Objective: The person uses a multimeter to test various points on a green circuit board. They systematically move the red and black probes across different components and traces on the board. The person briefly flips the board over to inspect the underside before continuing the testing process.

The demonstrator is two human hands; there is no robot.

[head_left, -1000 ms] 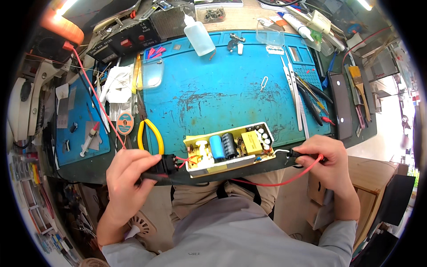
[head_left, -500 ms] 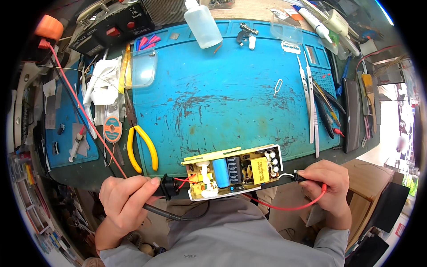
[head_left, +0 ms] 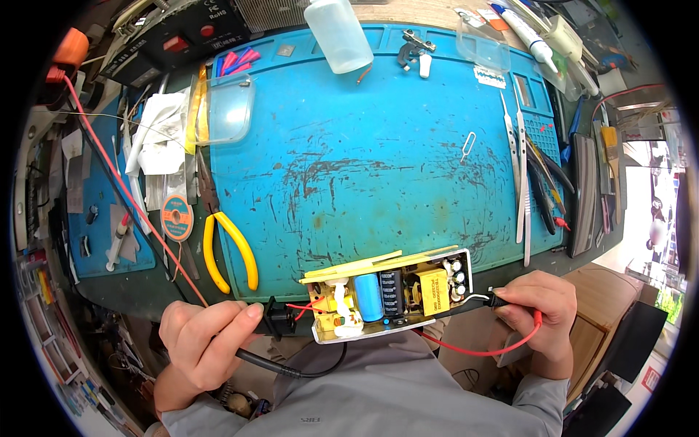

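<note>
An opened power supply hangs at the near edge of the bench, slightly tilted, its blue and black capacitors and yellow transformer exposed. My left hand has its fingers pinched at a black socket, which short red wires join to the supply's left end. A thick black cable runs from under that hand. My right hand is closed on a small black connector with white wires leading to the supply's right end. A red lead loops below from that hand and passes behind the supply.
A scratched blue mat covers the bench. Yellow-handled pliers and a solder wick spool lie left; tweezers and dark-handled pliers lie right. A bottle and razor blade are at the back. Another red lead crosses the left.
The power supply has shifted slightly down and right in view, and its right end sits a little farther from the mat. Both hands keep their hold; the whole view has turned a little.
</note>
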